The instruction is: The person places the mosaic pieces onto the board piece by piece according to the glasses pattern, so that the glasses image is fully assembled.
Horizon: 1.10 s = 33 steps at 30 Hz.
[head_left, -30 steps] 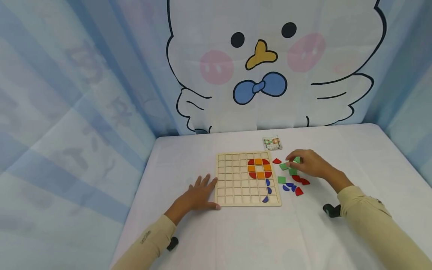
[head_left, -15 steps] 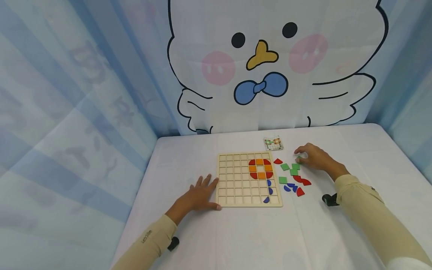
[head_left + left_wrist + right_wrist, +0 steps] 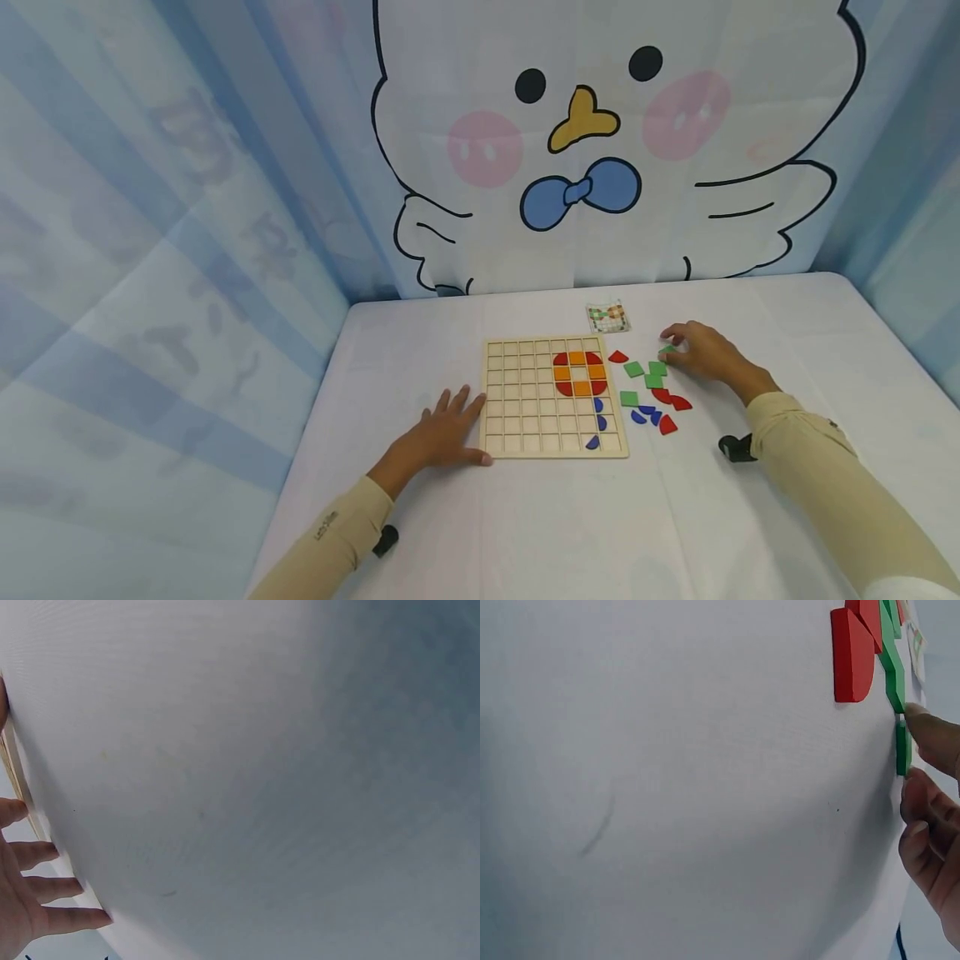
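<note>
My left hand (image 3: 446,437) lies with spread fingers on the white tablecloth, fingertips and thumb against the left edge of a wooden grid board (image 3: 517,421). In the left wrist view, its fingers (image 3: 56,889) are straight along the board's side. My right hand (image 3: 705,350) pinches a green square tile (image 3: 904,748) between thumb and fingertips, low over the cloth right of the board. Red quarter-round pieces (image 3: 562,388) and orange squares (image 3: 577,358) form a ring on the board. Several blue half-round pieces (image 3: 592,442) lie below that ring.
Loose green tiles (image 3: 629,398), red pieces (image 3: 667,425) and blue pieces (image 3: 638,417) lie between the board and my right hand. A small pattern card (image 3: 608,317) sits behind the board. A printed curtain (image 3: 577,250) hangs behind the table.
My right hand has drawn back to the right from over the green tiles, with one green tile at its fingertips. My left hand has stayed at the board's edge.
</note>
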Tool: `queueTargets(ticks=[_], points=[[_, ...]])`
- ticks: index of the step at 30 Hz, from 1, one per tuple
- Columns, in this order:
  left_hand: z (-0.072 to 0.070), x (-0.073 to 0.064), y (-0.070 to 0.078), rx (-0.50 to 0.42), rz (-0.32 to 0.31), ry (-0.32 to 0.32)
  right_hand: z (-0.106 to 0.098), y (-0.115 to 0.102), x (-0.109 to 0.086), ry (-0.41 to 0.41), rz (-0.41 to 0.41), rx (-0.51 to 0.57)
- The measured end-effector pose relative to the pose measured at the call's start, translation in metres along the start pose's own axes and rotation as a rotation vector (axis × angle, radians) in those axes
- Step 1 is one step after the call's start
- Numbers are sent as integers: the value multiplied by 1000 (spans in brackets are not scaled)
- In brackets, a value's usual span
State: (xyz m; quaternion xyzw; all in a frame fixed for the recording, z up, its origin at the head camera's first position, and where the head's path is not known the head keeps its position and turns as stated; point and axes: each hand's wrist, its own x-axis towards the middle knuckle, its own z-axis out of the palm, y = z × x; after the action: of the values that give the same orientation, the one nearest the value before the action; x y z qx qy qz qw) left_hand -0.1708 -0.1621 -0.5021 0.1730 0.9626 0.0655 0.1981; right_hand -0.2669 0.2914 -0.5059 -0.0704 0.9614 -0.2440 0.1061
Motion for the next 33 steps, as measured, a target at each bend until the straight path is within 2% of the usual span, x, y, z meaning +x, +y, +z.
queueTargets(ticks=[10, 18, 25, 33], points=[[-1, 0, -1, -2, 0, 3, -6, 9, -4, -23, -25, -16], [0, 0, -2, -3, 3, 8, 0, 9, -5, -16, -10, 47], [-1, 0, -1, -9, 2, 2, 0, 4, -8, -31, -43, 14], [-4, 0, 2, -21, 0, -14, -5, -10, -9, -22, -79, 29]])
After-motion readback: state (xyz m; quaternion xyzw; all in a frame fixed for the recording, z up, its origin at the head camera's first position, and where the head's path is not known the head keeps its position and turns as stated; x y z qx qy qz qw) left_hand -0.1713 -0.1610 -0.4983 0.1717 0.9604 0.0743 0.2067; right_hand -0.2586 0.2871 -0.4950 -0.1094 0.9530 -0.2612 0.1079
